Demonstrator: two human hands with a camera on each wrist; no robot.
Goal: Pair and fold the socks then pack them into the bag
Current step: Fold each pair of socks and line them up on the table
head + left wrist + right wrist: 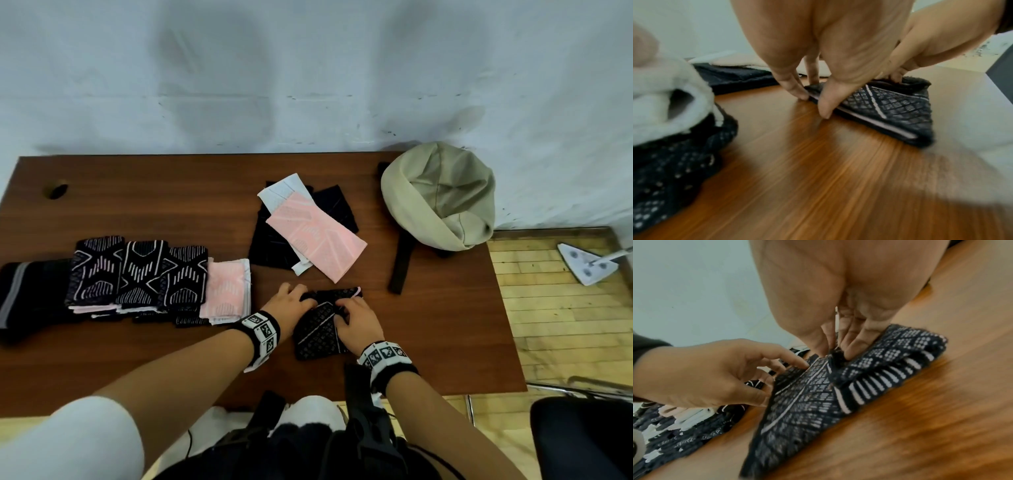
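A black sock with a pale diamond pattern (318, 330) (894, 108) (809, 395) lies partly folded near the table's front edge. My left hand (291, 305) (816, 97) (748, 374) pinches its left edge between thumb and fingers. My right hand (356, 317) (838, 352) pinches a fold at its top middle. A row of folded socks (137, 277), black patterned and pink, sits at the left. Loose pink, white and black socks (308, 229) lie in a heap behind my hands. The open beige bag (442, 195) rests at the table's far right corner.
The brown wooden table (154, 192) stands against a pale wall. The bag's dark strap (400, 263) trails toward the front. A cable hole (56, 190) is at the far left. A black chair (582, 438) and a white mop head (587, 265) stand on the wooden floor to the right.
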